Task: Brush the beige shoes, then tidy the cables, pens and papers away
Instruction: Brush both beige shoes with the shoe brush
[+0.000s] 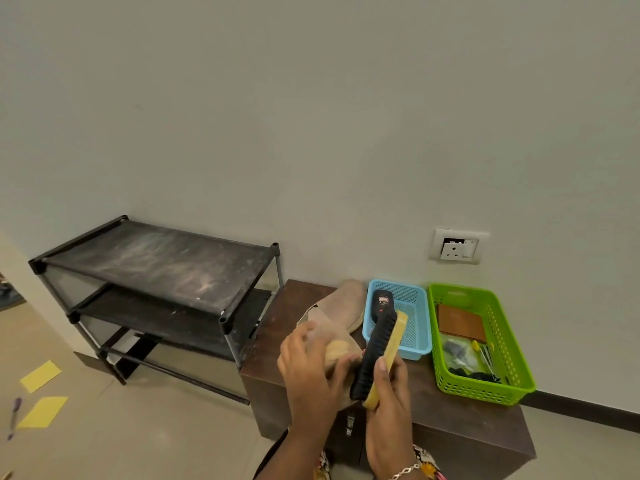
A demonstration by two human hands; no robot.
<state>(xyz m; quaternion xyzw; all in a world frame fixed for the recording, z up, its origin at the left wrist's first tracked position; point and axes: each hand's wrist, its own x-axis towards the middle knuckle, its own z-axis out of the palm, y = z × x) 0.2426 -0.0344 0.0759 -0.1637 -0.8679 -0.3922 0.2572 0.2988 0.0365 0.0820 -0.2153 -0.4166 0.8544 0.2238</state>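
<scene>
Head view: the left hand (311,368) curls round a beige shoe (337,344) and holds it above the dark cabinet (450,417). The right hand (389,403) wraps its fingers round a wooden-backed brush (375,355), bristles against the shoe. Both forearms rise from the lower edge. A second beige shoe (343,301) lies on the cabinet just beside a blue basket (412,306). Yellow papers (41,375) and a pen (14,415) lie on the floor at left.
</scene>
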